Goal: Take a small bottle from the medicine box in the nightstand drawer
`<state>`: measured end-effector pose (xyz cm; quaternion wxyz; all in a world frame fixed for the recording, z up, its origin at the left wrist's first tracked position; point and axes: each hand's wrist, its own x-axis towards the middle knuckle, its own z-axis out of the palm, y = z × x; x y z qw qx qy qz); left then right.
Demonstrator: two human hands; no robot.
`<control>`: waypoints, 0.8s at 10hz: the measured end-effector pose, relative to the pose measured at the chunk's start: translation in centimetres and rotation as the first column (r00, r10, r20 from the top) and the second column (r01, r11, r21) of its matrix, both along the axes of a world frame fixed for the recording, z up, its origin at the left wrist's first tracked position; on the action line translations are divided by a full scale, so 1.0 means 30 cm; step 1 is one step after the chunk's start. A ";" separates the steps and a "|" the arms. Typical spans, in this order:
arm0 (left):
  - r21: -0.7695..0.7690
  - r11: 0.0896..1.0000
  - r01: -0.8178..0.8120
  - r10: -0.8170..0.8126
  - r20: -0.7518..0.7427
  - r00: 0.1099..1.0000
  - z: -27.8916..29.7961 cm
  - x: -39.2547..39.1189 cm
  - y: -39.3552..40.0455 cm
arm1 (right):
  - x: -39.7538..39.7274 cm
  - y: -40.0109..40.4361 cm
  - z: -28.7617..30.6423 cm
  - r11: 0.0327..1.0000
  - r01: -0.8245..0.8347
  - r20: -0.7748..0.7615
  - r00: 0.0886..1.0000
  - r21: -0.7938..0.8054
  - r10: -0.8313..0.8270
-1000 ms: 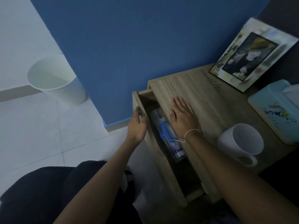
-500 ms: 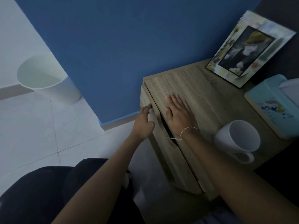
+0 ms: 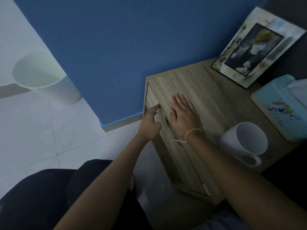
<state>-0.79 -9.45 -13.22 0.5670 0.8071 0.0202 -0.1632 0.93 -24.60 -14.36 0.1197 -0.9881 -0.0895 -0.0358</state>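
The wooden nightstand [image 3: 214, 95] stands against the blue wall. Its top drawer front [image 3: 153, 103] sits flush with the cabinet, so the medicine box and any small bottle are hidden inside. My left hand [image 3: 150, 124] rests against the drawer front, forefinger stretched out to the top edge and the other fingers curled, holding nothing. My right hand [image 3: 182, 113] lies flat, palm down, fingers spread, on the nightstand top near its front edge; a thin white string circles the wrist.
A white mug [image 3: 244, 143] stands on the nightstand close to my right forearm. A picture frame [image 3: 255, 45] leans at the back, and a light blue tissue box [image 3: 280, 110] sits at the right. A white waste bin [image 3: 44, 77] stands on the tiled floor at left.
The drawer was open a second ago with the blue and clear medicine box showing; my left hand has pushed it fully in. My right hand has stayed flat on the top.
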 end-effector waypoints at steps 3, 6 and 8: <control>0.235 0.971 0.051 -0.080 0.116 0.990 -0.044 -0.031 0.035 | -0.001 -0.002 -0.012 1.000 0.012 -0.019 1.000 -0.004 -0.012; 0.507 0.858 0.082 -0.187 0.160 0.969 0.055 -0.217 0.201 | -0.030 0.095 0.102 0.983 0.099 -0.306 0.941 -0.155 -0.143; 0.634 0.774 -0.006 -0.198 0.251 0.947 0.202 -0.297 0.304 | -0.159 0.164 0.193 0.999 0.010 -0.242 0.970 -0.049 -0.022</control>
